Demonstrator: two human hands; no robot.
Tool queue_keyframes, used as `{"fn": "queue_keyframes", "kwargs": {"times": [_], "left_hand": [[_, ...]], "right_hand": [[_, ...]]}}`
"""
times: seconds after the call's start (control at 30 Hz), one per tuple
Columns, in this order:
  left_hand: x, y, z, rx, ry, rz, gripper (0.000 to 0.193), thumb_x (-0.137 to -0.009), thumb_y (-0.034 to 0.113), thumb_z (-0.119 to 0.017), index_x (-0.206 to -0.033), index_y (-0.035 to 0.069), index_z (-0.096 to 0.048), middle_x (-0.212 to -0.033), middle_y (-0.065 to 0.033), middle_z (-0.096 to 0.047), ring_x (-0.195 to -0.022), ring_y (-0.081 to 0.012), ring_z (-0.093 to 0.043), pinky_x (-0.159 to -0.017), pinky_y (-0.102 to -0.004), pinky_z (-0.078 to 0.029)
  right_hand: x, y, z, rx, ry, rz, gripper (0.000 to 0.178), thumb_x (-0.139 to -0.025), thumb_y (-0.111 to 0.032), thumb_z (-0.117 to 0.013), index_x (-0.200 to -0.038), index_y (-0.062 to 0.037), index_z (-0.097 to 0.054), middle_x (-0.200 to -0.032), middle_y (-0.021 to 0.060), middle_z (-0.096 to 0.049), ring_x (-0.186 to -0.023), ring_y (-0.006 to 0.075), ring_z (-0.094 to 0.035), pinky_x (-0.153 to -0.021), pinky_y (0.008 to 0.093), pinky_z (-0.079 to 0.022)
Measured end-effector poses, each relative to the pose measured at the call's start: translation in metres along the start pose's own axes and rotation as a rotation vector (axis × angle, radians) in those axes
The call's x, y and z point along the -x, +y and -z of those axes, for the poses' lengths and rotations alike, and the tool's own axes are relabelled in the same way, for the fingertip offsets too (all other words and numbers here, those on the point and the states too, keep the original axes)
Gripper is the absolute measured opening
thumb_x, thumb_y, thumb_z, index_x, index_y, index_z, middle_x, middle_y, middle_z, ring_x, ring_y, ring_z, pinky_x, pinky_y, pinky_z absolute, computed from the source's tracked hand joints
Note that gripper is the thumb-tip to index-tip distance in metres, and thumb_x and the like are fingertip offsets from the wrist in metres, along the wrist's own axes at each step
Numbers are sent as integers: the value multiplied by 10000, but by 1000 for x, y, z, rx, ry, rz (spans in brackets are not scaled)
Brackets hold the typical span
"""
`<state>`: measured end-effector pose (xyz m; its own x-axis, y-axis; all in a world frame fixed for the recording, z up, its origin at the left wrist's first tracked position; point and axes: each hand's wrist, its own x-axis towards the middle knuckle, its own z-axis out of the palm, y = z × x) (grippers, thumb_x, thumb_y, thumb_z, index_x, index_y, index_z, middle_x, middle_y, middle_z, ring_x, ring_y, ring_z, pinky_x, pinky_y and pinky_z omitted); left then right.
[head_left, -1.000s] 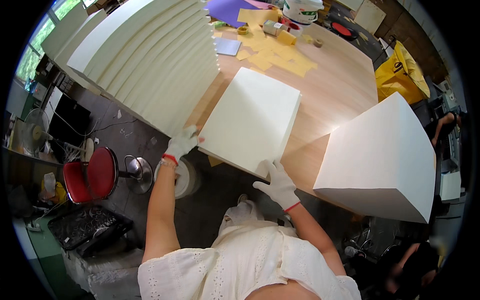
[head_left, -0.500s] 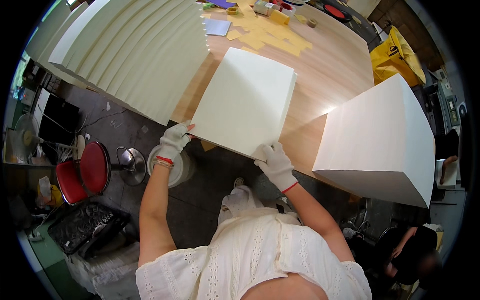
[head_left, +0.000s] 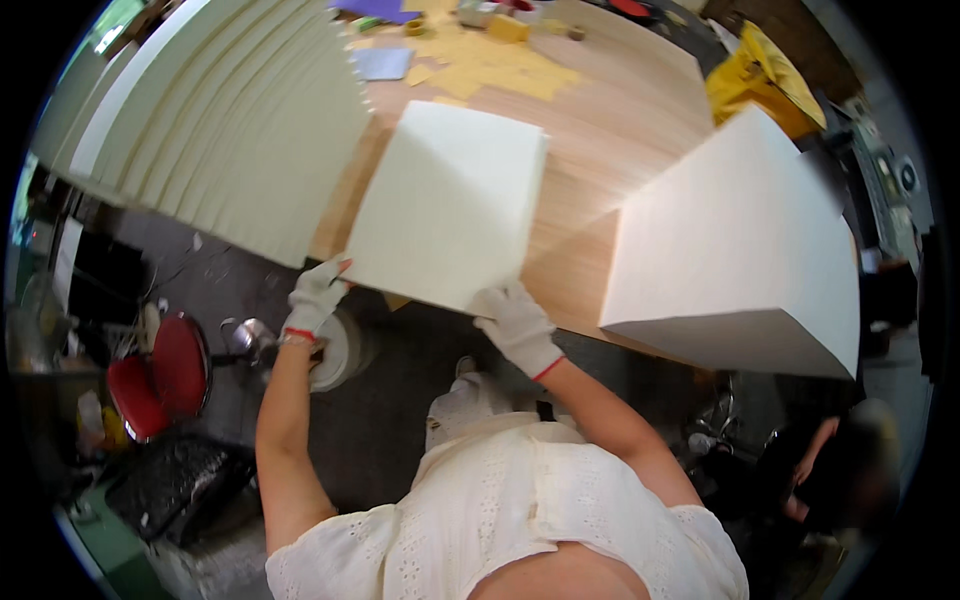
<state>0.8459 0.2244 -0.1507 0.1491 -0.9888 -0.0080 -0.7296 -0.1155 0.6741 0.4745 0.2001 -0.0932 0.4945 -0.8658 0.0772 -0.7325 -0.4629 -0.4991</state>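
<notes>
A low stack of white sheets (head_left: 445, 195) lies on the wooden table, its near edge at the table's front edge. My left hand (head_left: 318, 294), in a white glove with bare fingertips, grips the stack's near left corner. At the near right corner my right hand (head_left: 517, 325), gloved too, has its fingers bent over the edge. The undersides of both grips are hidden. Right of this stack stands a tall stack of white sheets (head_left: 720, 240). To the left rises a big pile of cream sheets (head_left: 240, 130) in wavy layers.
Yellow paper pieces (head_left: 515, 75), tape rolls and a light blue pad (head_left: 383, 64) lie at the table's far side. A yellow bag (head_left: 765, 85) is at far right. Below stand a white bucket (head_left: 335, 350) and a red chair (head_left: 180, 360). Another person (head_left: 830, 470) sits lower right.
The whole view has shifted, so the table and stacks appear further left. My hands stay at the same two corners, and the sheets look unmoved on the table.
</notes>
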Motion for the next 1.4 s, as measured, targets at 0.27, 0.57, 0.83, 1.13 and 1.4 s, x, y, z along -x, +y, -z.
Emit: {"fn": "queue_keyframes", "kwargs": {"times": [0.27, 0.57, 0.83, 1.13, 1.4], "left_hand": [[-3, 27, 22, -273, 127, -140, 498, -797, 67, -700, -1277, 64, -569, -1294, -167, -565, -1198, -312, -527, -1024, -380, -407], [-11, 485, 33, 19, 51, -867, 402, -796, -70, -571, -1194, -12, -579, -1250, -120, -593, -1188, -237, -545, -1030, -372, -392], [38, 781, -113, -198, -394, -1294, 382, -780, -14, -674, -1152, 21, -591, -1142, -119, -653, -1021, -224, -637, -883, -307, -493], [17, 922, -259, -1241, -231, -518, 721, -926, 636, -300, -1120, -1, -576, -1078, -232, -645, -1092, -400, -581, -963, -428, -393], [-5, 927, -285, -1138, -464, -101, 763, -892, 703, -382, -1080, -18, -544, -789, -125, -577, -701, -188, -625, -630, -324, -513]], "right_hand": [[41, 37, 60, -348, -229, -39, 459, -793, -303, -658, -1187, -88, -561, -1174, 155, -564, -1066, 317, -570, -879, 398, -475], [208, 131, 235, -404, -84, -112, 407, -859, -299, -661, -1189, -85, -557, -1027, 52, -620, -850, 175, -623, -741, 322, -497], [301, 234, 304, -647, 698, -7, 236, -853, -99, -684, -1071, -38, -619, -909, 91, -675, -765, 148, -665, -662, 275, -521], [298, 277, 313, -488, 1020, 26, 382, -828, -274, -686, -1149, -80, -612, -922, 170, -661, -762, 316, -653, -672, 382, -533], [282, 293, 297, -661, 1043, 57, 401, -837, -285, -671, -1184, -89, -625, -847, 193, -660, -783, 321, -665, -704, 384, -547]]}}
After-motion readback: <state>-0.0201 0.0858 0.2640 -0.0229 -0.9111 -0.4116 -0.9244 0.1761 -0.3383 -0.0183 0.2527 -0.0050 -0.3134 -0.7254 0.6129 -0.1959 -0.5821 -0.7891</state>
